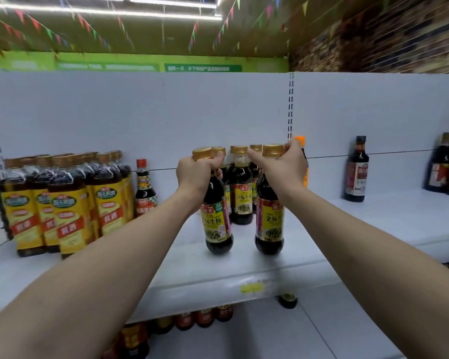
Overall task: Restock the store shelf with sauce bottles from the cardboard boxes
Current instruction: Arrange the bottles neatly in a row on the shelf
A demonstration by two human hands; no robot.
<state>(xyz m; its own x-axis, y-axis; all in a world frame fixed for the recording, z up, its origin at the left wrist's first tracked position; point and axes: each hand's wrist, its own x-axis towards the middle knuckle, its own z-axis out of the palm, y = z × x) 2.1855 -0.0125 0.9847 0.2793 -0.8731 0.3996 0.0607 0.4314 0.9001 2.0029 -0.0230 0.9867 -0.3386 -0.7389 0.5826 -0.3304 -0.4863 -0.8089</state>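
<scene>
Bare arms reach to the white shelf [373,224]. Curled fingers of the left hand [197,174] grip 1 soy sauce bottle [217,221] by its neck. The right hand [280,167] grips a 2nd bottle [269,224] the same way. Both are at the shelf's front. More matching bottles [241,193] stand farther back on the shelf. Lots of shelf room looks unfilled, so I think plenty is left.
</scene>
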